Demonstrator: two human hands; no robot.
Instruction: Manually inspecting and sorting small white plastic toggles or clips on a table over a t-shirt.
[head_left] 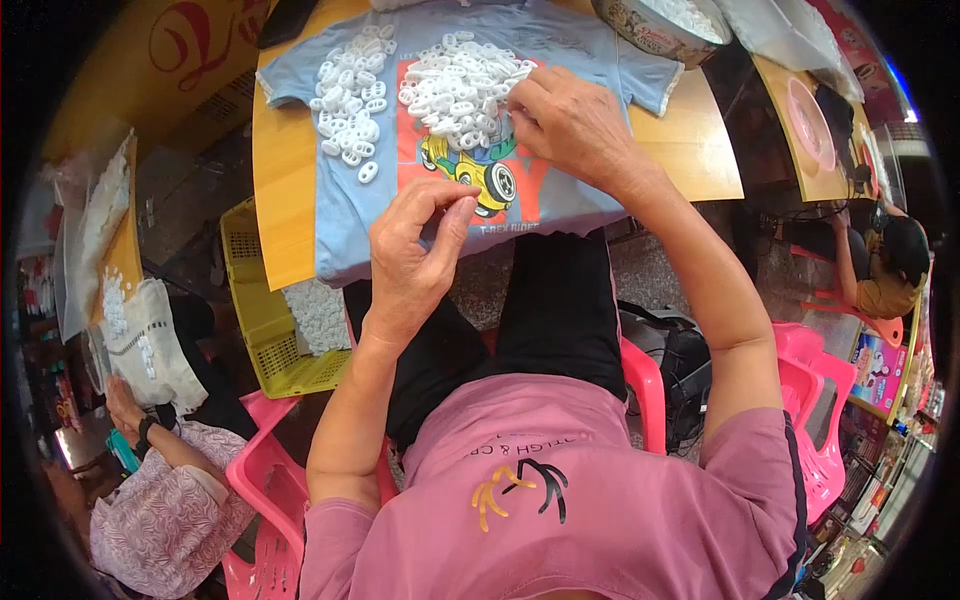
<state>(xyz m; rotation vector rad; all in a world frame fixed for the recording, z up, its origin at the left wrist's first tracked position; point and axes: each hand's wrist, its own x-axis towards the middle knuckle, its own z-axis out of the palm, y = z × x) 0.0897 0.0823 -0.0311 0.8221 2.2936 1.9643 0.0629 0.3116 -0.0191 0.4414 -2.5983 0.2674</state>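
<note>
Nearest, a worker in a pink shirt (pixel 520 420) sits on a pink chair (pixel 645 390) at a yellow table (pixel 700 140). The left hand (pixel 415 255) is raised over the near part of a spread blue T-shirt (pixel 355 215), thumb and forefinger narrowed together; whether they pinch anything, I cannot tell. Farther up, the right hand (pixel 575 125) is at the right edge of the larger heap of white oval pieces (pixel 460 85), fingers curled; its hold is likewise hidden. A looser group of such pieces (pixel 350 95) lies left of that heap, on the same T-shirt. Beyond, near the right sleeve, stands a round bowl (pixel 655 38) of white contents.
</note>
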